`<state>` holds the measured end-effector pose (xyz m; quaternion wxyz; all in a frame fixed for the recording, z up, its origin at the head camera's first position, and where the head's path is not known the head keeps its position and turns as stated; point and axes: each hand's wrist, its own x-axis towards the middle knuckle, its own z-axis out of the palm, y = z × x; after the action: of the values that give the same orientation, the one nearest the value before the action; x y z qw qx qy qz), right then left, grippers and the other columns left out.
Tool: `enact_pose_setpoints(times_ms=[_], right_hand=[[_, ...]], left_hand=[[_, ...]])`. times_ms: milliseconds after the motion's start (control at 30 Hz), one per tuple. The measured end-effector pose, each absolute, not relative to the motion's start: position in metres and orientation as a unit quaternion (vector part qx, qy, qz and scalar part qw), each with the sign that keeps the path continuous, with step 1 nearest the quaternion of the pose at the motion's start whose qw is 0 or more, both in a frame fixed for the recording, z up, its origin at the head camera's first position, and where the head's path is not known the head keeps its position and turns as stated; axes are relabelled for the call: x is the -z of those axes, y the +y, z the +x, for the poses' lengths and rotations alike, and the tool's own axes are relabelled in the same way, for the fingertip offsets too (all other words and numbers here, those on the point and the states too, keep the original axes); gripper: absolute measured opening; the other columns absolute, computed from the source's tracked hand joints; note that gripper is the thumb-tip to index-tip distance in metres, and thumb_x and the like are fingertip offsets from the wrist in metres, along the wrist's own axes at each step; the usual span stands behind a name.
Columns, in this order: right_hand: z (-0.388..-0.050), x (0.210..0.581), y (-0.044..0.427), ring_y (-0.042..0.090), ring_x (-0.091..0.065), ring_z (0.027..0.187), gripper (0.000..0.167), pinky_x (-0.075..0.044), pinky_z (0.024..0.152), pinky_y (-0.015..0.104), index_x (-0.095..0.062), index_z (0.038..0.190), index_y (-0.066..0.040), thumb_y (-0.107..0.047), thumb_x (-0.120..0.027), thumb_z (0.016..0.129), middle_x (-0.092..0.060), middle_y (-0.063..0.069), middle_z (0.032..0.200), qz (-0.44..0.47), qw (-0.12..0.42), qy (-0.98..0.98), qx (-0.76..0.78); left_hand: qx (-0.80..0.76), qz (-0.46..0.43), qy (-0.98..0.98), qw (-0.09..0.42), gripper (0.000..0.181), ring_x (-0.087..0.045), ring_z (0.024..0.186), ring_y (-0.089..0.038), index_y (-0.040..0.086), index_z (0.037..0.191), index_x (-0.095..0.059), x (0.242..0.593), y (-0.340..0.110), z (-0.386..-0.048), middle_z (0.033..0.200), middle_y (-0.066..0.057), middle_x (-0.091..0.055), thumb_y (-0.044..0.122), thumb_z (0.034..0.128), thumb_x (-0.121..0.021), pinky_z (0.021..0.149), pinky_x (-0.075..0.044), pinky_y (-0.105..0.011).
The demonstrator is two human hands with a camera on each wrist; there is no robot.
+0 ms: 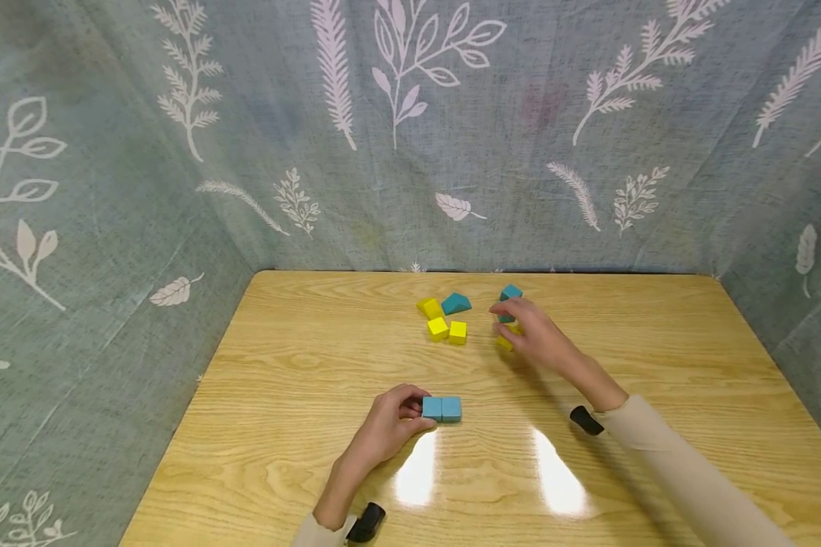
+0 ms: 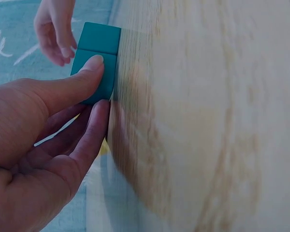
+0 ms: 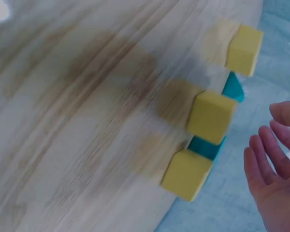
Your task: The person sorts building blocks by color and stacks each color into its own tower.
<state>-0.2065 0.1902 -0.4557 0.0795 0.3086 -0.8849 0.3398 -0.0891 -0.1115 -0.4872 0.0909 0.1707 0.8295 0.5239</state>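
My left hand (image 1: 388,425) pinches the left one (image 1: 432,409) of two blue cubes that sit side by side on the table; its thumb (image 2: 82,79) lies along that cube in the left wrist view. Touching it is the second blue cube (image 1: 451,409). Farther back, my right hand (image 1: 537,334) hovers with thumb and fingers apart beside a yellow block (image 1: 505,343) and a blue block (image 1: 506,319), both partly hidden by it. Another blue block (image 1: 511,292) stands just behind. In the right wrist view, no block lies between the right hand's fingers (image 3: 275,154).
Left of the right hand is a group: two yellow cubes (image 1: 458,333), a yellow block (image 1: 429,308) and a blue triangular block (image 1: 456,304). The wooden table (image 1: 301,365) ends at a leaf-patterned curtain (image 1: 383,213) behind and at the sides.
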Motion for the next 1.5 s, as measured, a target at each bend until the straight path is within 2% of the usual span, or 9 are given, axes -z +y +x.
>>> enact_pose_setpoints(times_ms=[200,400,567,733,1067,1333,1500], right_hand=[[-0.218,0.459,0.198,0.041,-0.062,0.108,0.030,-0.055,0.085,0.053,-0.064,0.126,0.007,-0.001,-0.069,0.098,-0.064,0.025,0.121,0.295,0.070,-0.899,-0.317],[-0.228,0.463,0.203,0.047,-0.055,0.119,0.032,-0.050,0.096,0.059,-0.062,0.129,0.010,0.000,-0.067,0.099,-0.061,0.029,0.125,0.289,0.064,-0.910,-0.290],[-0.235,0.463,0.205,0.047,-0.055,0.118,0.034,-0.046,0.101,0.059,-0.063,0.129,0.010,0.002,-0.069,0.097,-0.061,0.031,0.126,0.293,0.054,-0.914,-0.275],[-0.238,0.460,0.204,0.046,-0.055,0.115,0.037,-0.045,0.100,0.059,-0.063,0.129,0.011,0.005,-0.071,0.094,-0.062,0.030,0.127,0.288,0.031,-0.923,-0.253],[-0.240,0.457,0.203,0.045,-0.057,0.113,0.039,-0.051,0.095,0.055,-0.063,0.125,0.012,0.012,-0.074,0.088,-0.063,0.029,0.123,0.293,0.021,-0.921,-0.256],[-0.237,0.452,0.205,0.042,-0.063,0.105,0.040,-0.058,0.085,0.050,-0.061,0.129,0.010,0.009,-0.073,0.091,-0.061,0.028,0.122,0.288,0.019,-0.916,-0.280],[-0.233,0.448,0.206,0.041,-0.062,0.105,0.041,-0.059,0.085,0.049,-0.061,0.129,0.009,0.009,-0.073,0.091,-0.059,0.027,0.123,0.290,0.022,-0.909,-0.299]], left_hand=[[-0.525,0.172,0.828,0.090,0.033,-0.063,0.092,-0.022,-0.005,0.117,-0.068,0.488,-0.112,-0.089,0.105,-0.012,-0.065,0.002,0.0872,-0.081,0.079,-0.059,-0.029],[-0.529,0.171,0.827,0.089,0.032,-0.063,0.091,-0.023,-0.005,0.116,-0.068,0.488,-0.111,-0.088,0.104,-0.012,-0.065,0.002,0.0874,-0.081,0.079,-0.059,-0.029],[-0.530,0.171,0.825,0.090,0.032,-0.063,0.092,-0.023,-0.005,0.116,-0.067,0.487,-0.111,-0.088,0.105,-0.012,-0.065,0.002,0.0879,-0.080,0.080,-0.058,-0.029],[-0.530,0.168,0.826,0.093,0.031,-0.063,0.093,-0.023,-0.005,0.116,-0.067,0.487,-0.111,-0.089,0.106,-0.012,-0.065,0.001,0.0883,-0.080,0.080,-0.058,-0.028],[-0.530,0.170,0.825,0.093,0.032,-0.063,0.092,-0.023,-0.005,0.116,-0.067,0.488,-0.111,-0.088,0.106,-0.012,-0.065,0.001,0.0881,-0.080,0.080,-0.058,-0.028],[-0.526,0.167,0.829,0.092,0.031,-0.063,0.092,-0.022,-0.004,0.116,-0.067,0.488,-0.111,-0.089,0.106,-0.010,-0.065,0.001,0.0880,-0.080,0.080,-0.058,-0.027],[-0.527,0.166,0.828,0.095,0.032,-0.063,0.093,-0.022,-0.005,0.117,-0.067,0.487,-0.110,-0.089,0.107,-0.011,-0.065,0.001,0.0883,-0.079,0.080,-0.058,-0.028]])
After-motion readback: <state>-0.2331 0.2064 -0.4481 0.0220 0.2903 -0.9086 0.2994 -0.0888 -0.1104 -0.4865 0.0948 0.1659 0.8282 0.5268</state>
